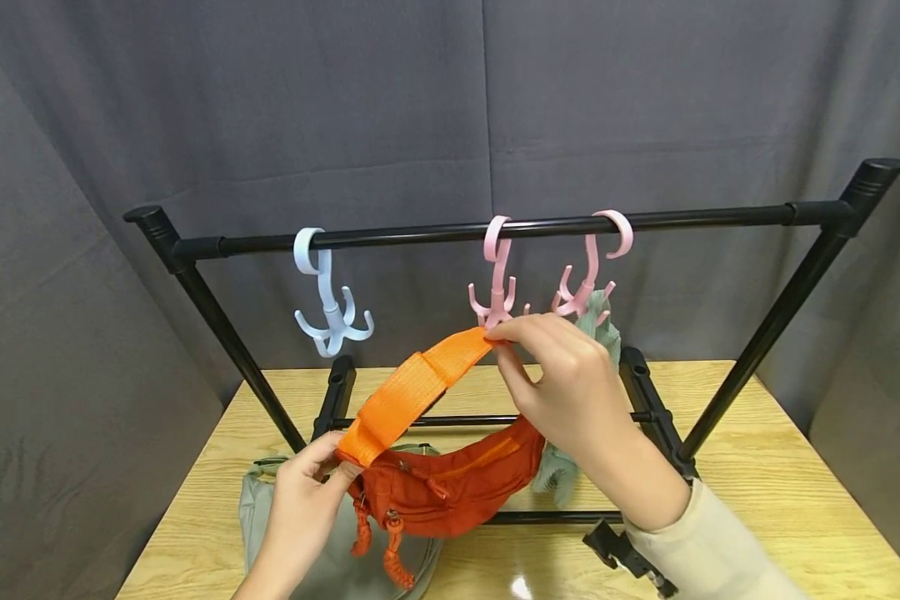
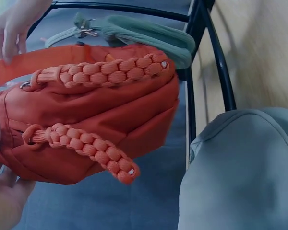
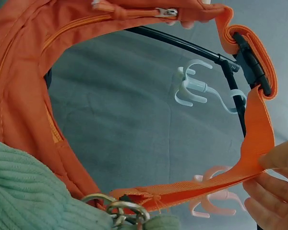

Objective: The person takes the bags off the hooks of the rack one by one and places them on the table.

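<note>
An orange-red waist bag hangs between my two hands in front of the rack. Its bright orange strap arches above it, and a black buckle shows on the strap in the right wrist view. My left hand pinches the bag's left end, where the strap joins. Higher up, my right hand pinches the strap between thumb and fingers, just below the middle pink hook hanger. Two braided cord pulls dangle from the bag's left end.
A black rack rail carries a light blue hook hanger and another pink hook hanger. Green corduroy fabric hangs from the right one, behind my right hand. A grey-green bag lies on the wooden table at left.
</note>
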A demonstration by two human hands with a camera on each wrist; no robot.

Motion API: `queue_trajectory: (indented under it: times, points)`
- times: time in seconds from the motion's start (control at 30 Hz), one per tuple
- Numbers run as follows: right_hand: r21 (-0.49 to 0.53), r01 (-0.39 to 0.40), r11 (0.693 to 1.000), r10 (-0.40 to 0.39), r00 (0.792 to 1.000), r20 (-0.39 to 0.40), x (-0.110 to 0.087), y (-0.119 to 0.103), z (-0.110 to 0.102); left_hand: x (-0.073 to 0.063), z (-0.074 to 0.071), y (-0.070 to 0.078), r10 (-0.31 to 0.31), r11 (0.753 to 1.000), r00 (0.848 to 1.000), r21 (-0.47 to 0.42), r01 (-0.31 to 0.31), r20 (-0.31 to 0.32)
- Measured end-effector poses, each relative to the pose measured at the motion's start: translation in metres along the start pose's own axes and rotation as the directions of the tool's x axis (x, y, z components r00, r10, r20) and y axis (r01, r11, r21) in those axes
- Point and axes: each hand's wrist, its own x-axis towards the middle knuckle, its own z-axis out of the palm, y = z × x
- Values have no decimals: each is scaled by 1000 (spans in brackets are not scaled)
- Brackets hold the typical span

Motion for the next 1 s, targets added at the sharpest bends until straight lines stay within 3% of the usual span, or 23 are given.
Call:
queue_trajectory:
  times: [0.2,0.4,0.63,1.0]
  points:
    - [-3,-3,1000,3,1000,31,0,-4,1,0,-7,1,34,998,998,-50,-37,-52]
    - [9,2,1000,-2,999,39,-1,-7,7,1,-14,2,24,996,992,-80,-34,-123]
    - [-4,1,1000,-1,997,71,-6,-8,13,2,-21,2,42,984,988,-166,-67,-150]
    - [-10,-7,1000,8,993,117,-16,-9,18,3,-25,6,-6,985,978,-169,-30,-208]
